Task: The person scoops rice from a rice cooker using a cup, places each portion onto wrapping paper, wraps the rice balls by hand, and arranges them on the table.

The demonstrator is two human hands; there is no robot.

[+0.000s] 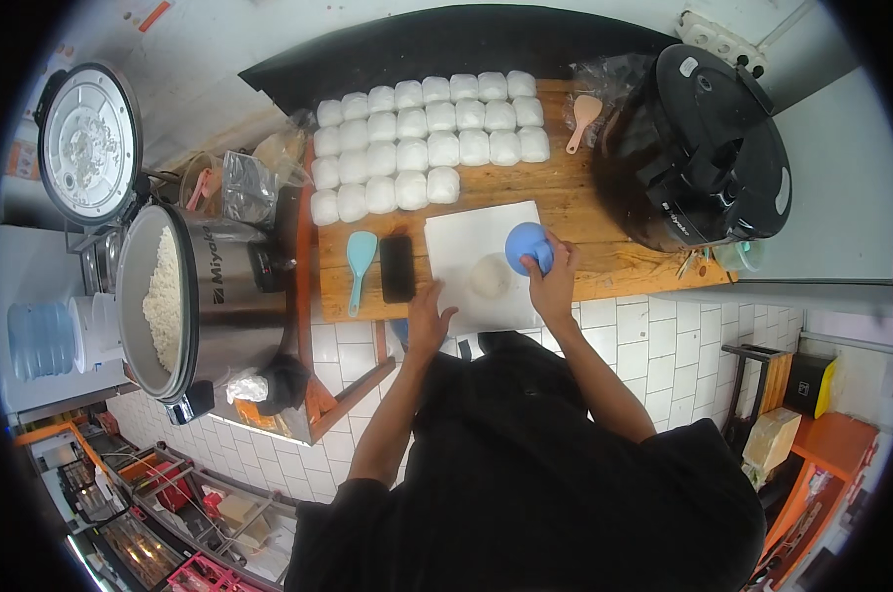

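Note:
My right hand [553,277] grips a small blue cup or bowl [526,246], tilted above the right part of a white paper sheet [454,240]. On the sheet, left of the cup, sits a round, pale mound of what looks like rice [490,277]. My left hand [429,318] rests at the sheet's near left edge with thumb and fingers apart, holding nothing. Beside it lie a dark phone [397,269] and a light blue rice paddle [360,259]. Farther back, many white wrapped bundles [428,144] stand in rows on the wooden table [564,192].
An uncovered Miyako rice cooker [243,266] at left contains white rice [161,303]; its lid [90,144] stands raised. A black Miyako cooker [694,155] occupies the table's right end. Near it lie a pink rice paddle [584,120] and clear plastic [616,74]. A socket strip [716,37] is behind.

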